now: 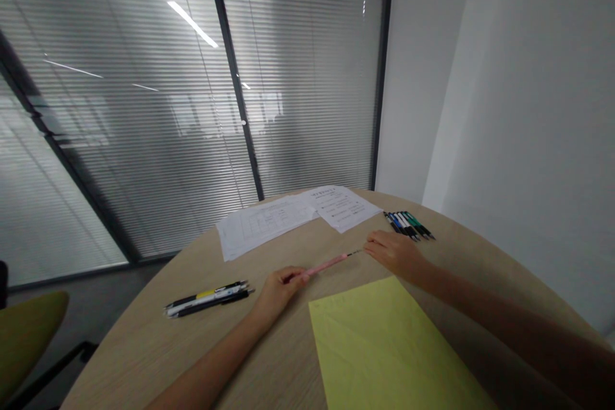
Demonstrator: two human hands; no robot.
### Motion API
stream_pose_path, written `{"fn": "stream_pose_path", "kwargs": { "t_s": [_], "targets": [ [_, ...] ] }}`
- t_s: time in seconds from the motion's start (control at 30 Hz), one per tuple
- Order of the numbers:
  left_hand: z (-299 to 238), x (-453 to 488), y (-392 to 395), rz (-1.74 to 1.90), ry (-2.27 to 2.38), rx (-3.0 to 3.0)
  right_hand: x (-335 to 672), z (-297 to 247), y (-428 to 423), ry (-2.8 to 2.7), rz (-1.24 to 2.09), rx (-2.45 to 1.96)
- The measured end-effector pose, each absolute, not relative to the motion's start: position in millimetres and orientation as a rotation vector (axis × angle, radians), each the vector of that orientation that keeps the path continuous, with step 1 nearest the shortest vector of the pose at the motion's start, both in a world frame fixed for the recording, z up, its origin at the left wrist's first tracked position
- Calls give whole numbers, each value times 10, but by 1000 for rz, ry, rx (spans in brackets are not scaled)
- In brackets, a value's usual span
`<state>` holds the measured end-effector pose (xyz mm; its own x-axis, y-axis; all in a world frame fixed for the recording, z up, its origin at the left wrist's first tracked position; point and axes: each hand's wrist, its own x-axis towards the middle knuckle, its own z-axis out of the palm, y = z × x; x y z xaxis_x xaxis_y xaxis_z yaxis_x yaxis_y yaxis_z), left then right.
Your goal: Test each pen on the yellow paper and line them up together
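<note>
My left hand (283, 287) is closed round one end of a slim pink pen (327, 264), which points to the right over the table. A thin dark tip, like a refill end, sticks out of the pen's far end. My right hand (391, 251) is just beyond that tip, its fingers pinched together. Whatever is between those fingers is too small to make out. A yellow sheet of paper (384, 339) lies on the table in front of me, below both hands.
Several pens (209, 298) lie side by side left of my left hand. Another row of pens (408, 225) is behind my right hand. Printed white sheets (269, 221) lie at the far side of the round wooden table (168, 352). A yellow-green chair (31, 339) stands at the left.
</note>
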<state>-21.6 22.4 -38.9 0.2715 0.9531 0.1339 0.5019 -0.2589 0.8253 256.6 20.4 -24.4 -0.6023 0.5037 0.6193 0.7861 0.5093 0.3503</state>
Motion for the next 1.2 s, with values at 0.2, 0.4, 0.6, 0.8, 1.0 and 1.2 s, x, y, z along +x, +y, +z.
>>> {"fn": "stream_pose_path", "kwargs": {
  "t_s": [0.2, 0.4, 0.6, 0.8, 1.0, 1.2],
  "targets": [
    [-394, -213, 218, 840, 1297, 1899, 2535, -284, 225, -2303, -872, -991],
    [-403, -209, 223, 845, 1290, 1925, 2429, -276, 202, -2346, -751, -954],
    [-373, -195, 203, 830, 1292, 1905, 2381, -307, 189, -2310, -325, -998],
    [-374, -205, 209, 822, 1296, 1889, 2383, -308, 165, -2268, 24, -1071],
    [-411, -235, 230, 808, 1297, 1872, 2402, -296, 204, -2236, 156, -1109],
    [-435, -227, 237, 821, 1287, 1855, 2596, -296, 377, -2112, 229, -1245]
  ]
}}
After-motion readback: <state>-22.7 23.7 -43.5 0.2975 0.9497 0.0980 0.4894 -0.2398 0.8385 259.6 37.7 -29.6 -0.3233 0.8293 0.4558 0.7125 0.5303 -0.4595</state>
